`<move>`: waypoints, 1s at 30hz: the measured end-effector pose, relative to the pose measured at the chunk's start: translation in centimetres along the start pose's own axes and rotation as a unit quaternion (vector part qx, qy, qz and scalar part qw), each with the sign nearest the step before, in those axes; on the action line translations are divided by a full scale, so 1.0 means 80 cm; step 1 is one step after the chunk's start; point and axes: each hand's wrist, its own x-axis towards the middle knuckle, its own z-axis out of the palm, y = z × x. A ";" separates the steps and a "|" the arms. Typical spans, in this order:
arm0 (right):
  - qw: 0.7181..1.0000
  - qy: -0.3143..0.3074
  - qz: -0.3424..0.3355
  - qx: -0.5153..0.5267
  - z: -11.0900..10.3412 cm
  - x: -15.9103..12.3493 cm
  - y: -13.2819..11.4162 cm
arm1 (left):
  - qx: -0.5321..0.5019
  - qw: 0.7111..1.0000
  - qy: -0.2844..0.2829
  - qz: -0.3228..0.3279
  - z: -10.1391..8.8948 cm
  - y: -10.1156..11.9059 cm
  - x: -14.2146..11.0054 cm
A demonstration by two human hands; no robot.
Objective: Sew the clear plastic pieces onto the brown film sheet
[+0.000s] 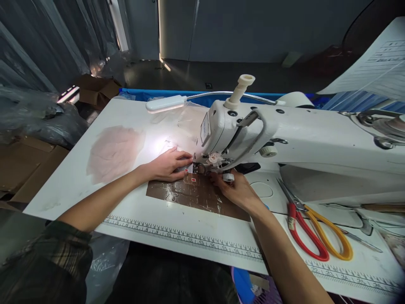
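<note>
My left hand (169, 164) lies flat with fingers stretched out, just left of the presser foot (200, 168) of a white sewing machine (218, 126). Some sheer pale fabric (185, 122) spreads behind that hand, washed out by the lamp's light. My right hand (237, 190) reaches in from the other side of the needle area. Its fingers are drawn together near the foot, partly behind a white knob (228, 176); what they pinch is too small to make out. Beneath both hands is a shiny brown taped patch (190, 196) with small red-and-white marks.
Scissors (311, 228) with red and yellow handles rest right of my right forearm, beside pointed metal tweezers (362, 241). Sheer pink fabric (114, 154) lies at the left of the white table (79, 185). A ruler strip (183, 238) runs along the front edge. Cardboard boxes (95, 90) stand beyond.
</note>
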 end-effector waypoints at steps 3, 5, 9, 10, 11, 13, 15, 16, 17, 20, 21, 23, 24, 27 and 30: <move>1.000 0.008 -0.020 -0.016 0.000 0.000 -0.005 | -0.020 0.999 -0.027 -0.001 -0.006 -0.009 0.006; 0.999 0.012 -0.027 -0.030 0.000 0.000 -0.009 | -0.027 0.999 -0.039 0.003 -0.012 -0.012 0.009; 0.997 0.022 -0.030 -0.069 0.000 -0.003 -0.014 | 0.043 0.997 0.005 -0.057 -0.022 -0.011 0.017; 0.996 0.024 -0.036 -0.078 0.000 -0.004 -0.014 | 0.085 0.991 0.019 -0.100 -0.023 -0.010 0.018; 0.995 0.026 -0.045 -0.087 0.000 -0.004 -0.015 | 0.127 0.981 0.023 -0.147 -0.024 -0.011 0.020; 0.992 0.029 -0.067 -0.105 0.001 -0.004 -0.017 | 0.190 0.955 0.004 -0.227 -0.024 -0.014 0.024; 0.988 0.034 -0.079 -0.127 0.002 -0.003 -0.017 | 0.208 0.942 -0.025 -0.261 -0.023 -0.019 0.028; 0.986 0.034 -0.081 -0.139 0.003 -0.003 -0.017 | 0.199 0.944 -0.035 -0.261 -0.022 -0.023 0.030; 0.985 0.033 -0.081 -0.151 0.004 -0.002 -0.017 | 0.181 0.950 -0.042 -0.250 -0.022 -0.026 0.031; 0.980 0.027 -0.074 -0.183 0.005 0.000 -0.016 | 0.109 0.973 -0.053 -0.195 -0.023 -0.035 0.028; 0.979 0.024 -0.070 -0.190 0.006 0.000 -0.016 | 0.094 0.977 -0.050 -0.184 -0.025 -0.036 0.023; 0.978 0.015 -0.061 -0.197 0.006 0.001 -0.015 | 0.083 0.980 -0.030 -0.176 -0.032 -0.034 0.004; 0.978 0.010 -0.058 -0.201 0.007 0.002 -0.014 | 0.082 0.981 -0.017 -0.176 -0.038 -0.031 -0.009; 0.972 0.001 -0.069 -0.223 0.009 0.005 -0.007 | 0.083 0.978 0.018 -0.191 -0.058 -0.020 -0.062; 0.966 0.000 -0.093 -0.242 0.015 0.010 0.006 | 0.082 0.959 0.056 -0.266 -0.081 -0.017 -0.117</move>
